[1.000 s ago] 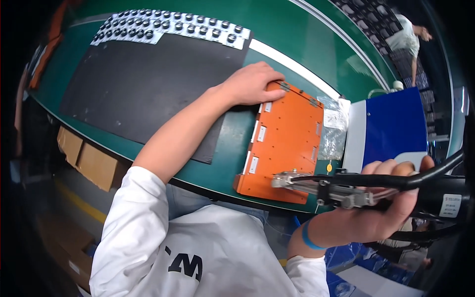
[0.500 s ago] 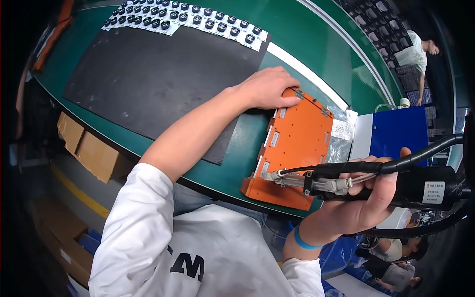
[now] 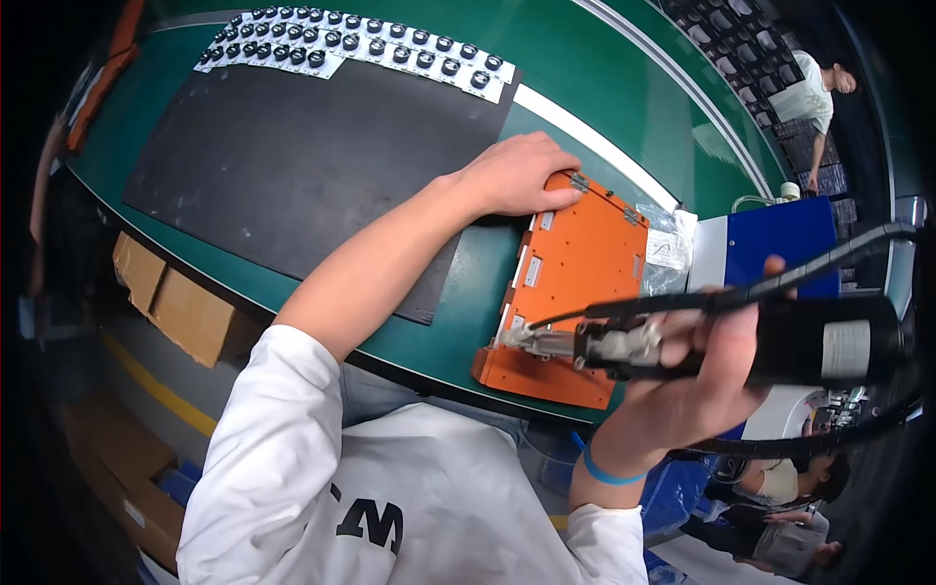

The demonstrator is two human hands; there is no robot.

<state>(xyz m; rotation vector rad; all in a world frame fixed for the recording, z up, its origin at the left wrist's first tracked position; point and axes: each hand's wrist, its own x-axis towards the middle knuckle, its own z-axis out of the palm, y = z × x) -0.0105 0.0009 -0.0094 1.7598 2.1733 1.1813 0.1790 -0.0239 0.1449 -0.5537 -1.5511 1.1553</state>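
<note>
The left hand (image 3: 517, 175) lies flat, fingers together, pressing the far corner of the orange plate (image 3: 575, 283) on the green tabletop (image 3: 439, 322). The right hand (image 3: 702, 380) is clamped around a black power screwdriver (image 3: 741, 341), its tip seemingly touching the plate's near-left corner.

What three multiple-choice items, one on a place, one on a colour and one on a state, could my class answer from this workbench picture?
1. Where does the left hand rest?
A. on the far corner of the flat panel
B. on the blue box
C. on the cardboard boxes

2. What colour is that panel?
A. white
B. orange
C. yellow

3. How is the power screwdriver held?
A. lying loose on the belt
B. hanging free from its cable
C. gripped in the right hand, its tip at the panel's near edge

Answers: 1 A, the fingers cover the panel's far corner; 2 B, its face is plainly orange; 3 C, the fingers wrap the tool's body.
</note>
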